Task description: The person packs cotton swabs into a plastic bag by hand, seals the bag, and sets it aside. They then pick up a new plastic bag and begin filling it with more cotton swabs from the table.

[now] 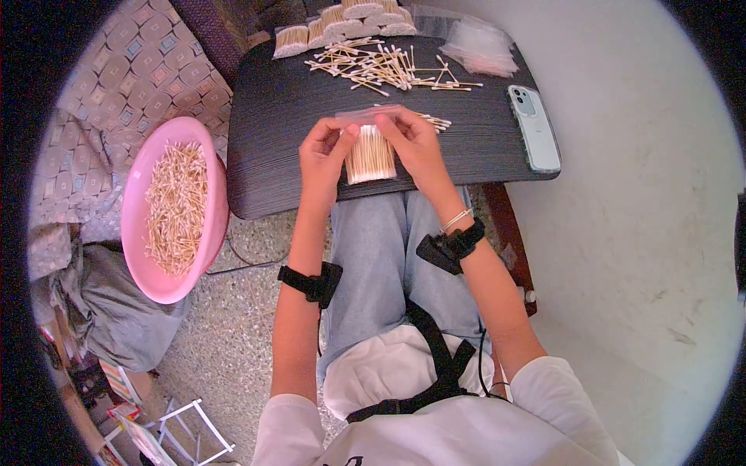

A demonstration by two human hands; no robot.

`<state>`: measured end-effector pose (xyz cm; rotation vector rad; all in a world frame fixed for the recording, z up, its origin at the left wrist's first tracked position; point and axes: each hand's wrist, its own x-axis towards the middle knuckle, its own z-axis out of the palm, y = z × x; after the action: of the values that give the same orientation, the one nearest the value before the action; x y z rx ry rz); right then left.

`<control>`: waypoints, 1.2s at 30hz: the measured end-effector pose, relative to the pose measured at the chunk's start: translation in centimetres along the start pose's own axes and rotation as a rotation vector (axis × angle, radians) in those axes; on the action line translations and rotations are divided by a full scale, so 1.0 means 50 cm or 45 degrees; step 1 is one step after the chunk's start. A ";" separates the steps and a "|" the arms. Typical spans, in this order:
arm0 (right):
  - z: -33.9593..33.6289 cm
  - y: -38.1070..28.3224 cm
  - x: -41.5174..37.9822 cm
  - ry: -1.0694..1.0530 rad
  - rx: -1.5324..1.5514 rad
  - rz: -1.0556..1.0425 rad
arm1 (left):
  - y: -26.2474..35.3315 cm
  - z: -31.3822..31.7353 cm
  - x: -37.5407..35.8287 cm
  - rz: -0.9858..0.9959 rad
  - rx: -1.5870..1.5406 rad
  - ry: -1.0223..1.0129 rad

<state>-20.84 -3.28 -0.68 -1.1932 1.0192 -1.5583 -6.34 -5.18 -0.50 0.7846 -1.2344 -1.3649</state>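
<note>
My left hand (330,151) and right hand (413,141) pinch the swab bag (370,160) at its 12 o'clock edge; should press evenly, no creases.

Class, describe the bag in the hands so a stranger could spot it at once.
Find the black, wood-grained table with rounded corners. At its near edge, the left hand and right hand pinch the top of a clear plastic bag of lined-up, white-tipped cotton swabs. Unlike the packed clear bags stacked at the far edge, it alone is held.
</note>
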 end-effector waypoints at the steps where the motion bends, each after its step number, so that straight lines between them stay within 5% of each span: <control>1: -0.002 0.002 -0.001 0.003 0.009 0.003 | -0.002 0.001 0.002 0.021 0.005 0.017; 9: -0.004 0.001 -0.005 0.100 0.015 0.044 | -0.006 -0.003 0.007 -0.107 -0.209 0.106; 21: 0.007 -0.002 -0.004 0.252 0.068 -0.124 | -0.007 0.013 0.004 -0.128 0.163 -0.191; 24: -0.029 -0.012 0.001 0.354 -0.504 -0.418 | -0.015 0.013 0.010 0.065 0.141 -0.097; 28: -0.078 -0.061 -0.007 0.381 -1.398 -0.433 | 0.009 0.018 0.004 0.067 0.060 0.004; 36: -0.116 -0.067 -0.005 0.039 -1.577 -0.378 | 0.000 0.012 0.011 -0.020 0.102 -0.058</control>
<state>-27.01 -1.69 1.33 -2.1998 2.0098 -1.0670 -6.99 -5.59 -0.24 0.8240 -1.3283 -1.3592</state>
